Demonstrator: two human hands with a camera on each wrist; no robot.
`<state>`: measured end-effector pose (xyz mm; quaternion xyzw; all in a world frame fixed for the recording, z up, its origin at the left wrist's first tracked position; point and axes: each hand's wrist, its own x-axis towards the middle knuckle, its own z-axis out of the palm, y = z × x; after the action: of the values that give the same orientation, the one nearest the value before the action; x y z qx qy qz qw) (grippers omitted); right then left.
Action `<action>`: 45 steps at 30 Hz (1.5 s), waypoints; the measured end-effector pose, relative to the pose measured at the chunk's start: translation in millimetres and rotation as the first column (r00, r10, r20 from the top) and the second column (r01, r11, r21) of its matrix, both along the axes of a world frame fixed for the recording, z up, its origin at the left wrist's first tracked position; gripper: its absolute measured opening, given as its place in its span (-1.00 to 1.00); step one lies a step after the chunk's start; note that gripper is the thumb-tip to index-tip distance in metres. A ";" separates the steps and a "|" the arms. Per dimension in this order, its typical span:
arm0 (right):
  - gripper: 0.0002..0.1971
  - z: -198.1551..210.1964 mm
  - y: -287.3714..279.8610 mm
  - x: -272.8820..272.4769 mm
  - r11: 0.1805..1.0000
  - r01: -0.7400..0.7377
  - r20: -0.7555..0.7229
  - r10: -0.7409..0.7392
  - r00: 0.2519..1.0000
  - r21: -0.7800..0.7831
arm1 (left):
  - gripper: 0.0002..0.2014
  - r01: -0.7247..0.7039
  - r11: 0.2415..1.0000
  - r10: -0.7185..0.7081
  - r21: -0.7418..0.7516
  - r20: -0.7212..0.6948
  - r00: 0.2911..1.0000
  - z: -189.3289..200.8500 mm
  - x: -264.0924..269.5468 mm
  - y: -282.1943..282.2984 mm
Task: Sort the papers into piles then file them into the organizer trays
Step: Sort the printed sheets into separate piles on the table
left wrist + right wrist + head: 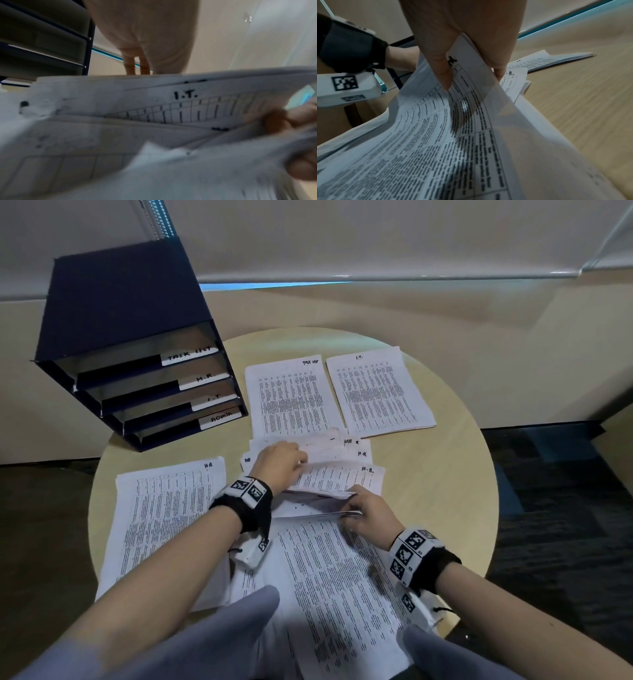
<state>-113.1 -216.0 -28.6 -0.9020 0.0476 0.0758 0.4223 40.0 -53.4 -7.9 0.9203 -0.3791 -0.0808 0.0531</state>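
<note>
Papers lie in several groups on a round, pale wood table (445,474), seen from above by the head camera. At ten o'clock stands a dark blue organizer (130,337) with four stacked trays, tagged from top to bottom TASK LIST, H.R, I.T and ADMIN. At eight o'clock lies a pile marked H.R (164,518), flat on the table. In the middle, a loose fanned heap (339,470) of sheets overlaps itself, several corners marked H.R. The left hand (277,465) rests on top of this heap with its fingers curved down onto the sheets; whether they press or pinch cannot be told. The left wrist view is blurred and shows lifted sheets, one marked I.T. At twelve o'clock a pile marked TASK LIST (291,398) lies flat, its near edge overlapped by the heap. Just right of it, at one o'clock, is a pile marked I.T. (376,392). At five o'clock from the heap, the right hand (368,515) pinches the raised near edge of a few sheets, thumb on the upper face and fingers underneath, lifting them off the sheets below. A large printed sheet (342,583) spreads at six o'clock, toward the person, between the two forearms. Each wrist wears a black band (246,508) carrying square black-and-white markers.
</note>
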 end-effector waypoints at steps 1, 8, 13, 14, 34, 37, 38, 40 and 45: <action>-0.98 -1.0 0.5 0.0 1.000 0.004 0.000 -0.004 1.000 0.001 | -0.81 0.033 0.998 -0.032 -0.052 0.010 0.999 -1.0 -6.7 4.8; -0.98 -4.8 -1.3 5.1 0.999 0.046 0.055 -0.045 0.997 -0.020 | -0.85 -0.031 0.942 0.063 -0.335 0.085 0.994 35.0 -22.4 41.1; -0.92 -7.0 0.3 6.4 0.998 0.013 0.065 -0.009 0.998 -0.064 | -0.89 -0.030 0.794 0.285 -0.607 0.329 0.900 109.8 2.1 63.6; -0.89 -9.8 -1.0 6.0 0.997 0.019 0.071 -0.013 0.997 -0.072 | -0.89 -0.042 0.741 0.351 -0.670 0.334 0.875 124.2 6.0 68.5; -0.77 32.2 -59.8 8.2 0.897 0.175 -0.122 -0.137 0.983 0.405 | -0.68 -0.543 0.790 0.312 -0.285 -0.575 0.756 20.2 -2.6 102.5; -0.82 21.7 -47.2 13.0 0.912 0.165 -0.174 -0.105 0.979 0.374 | -0.73 -0.535 0.821 0.380 -0.199 -0.508 0.773 4.3 -14.9 87.2; -0.86 18.7 -43.2 14.8 0.909 0.173 -0.178 -0.111 0.978 0.380 | -0.74 -0.525 0.829 0.393 -0.191 -0.469 0.791 1.2 -16.4 84.4; -0.87 14.4 -37.4 19.3 0.904 0.201 -0.170 -0.145 0.975 0.378 | -0.73 -0.454 0.871 0.375 -0.189 -0.342 0.861 -3.3 -16.4 82.2; -0.79 13.6 -25.4 28.7 0.964 0.147 -0.134 -0.119 0.984 0.221 | -0.92 -0.391 0.868 0.359 -0.306 -0.158 0.920 6.4 -22.1 83.4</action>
<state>-84.4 -241.4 -15.0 -0.8356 0.1243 0.1060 0.5244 17.8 29.9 -1.5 0.9491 -0.1981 -0.0480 0.2401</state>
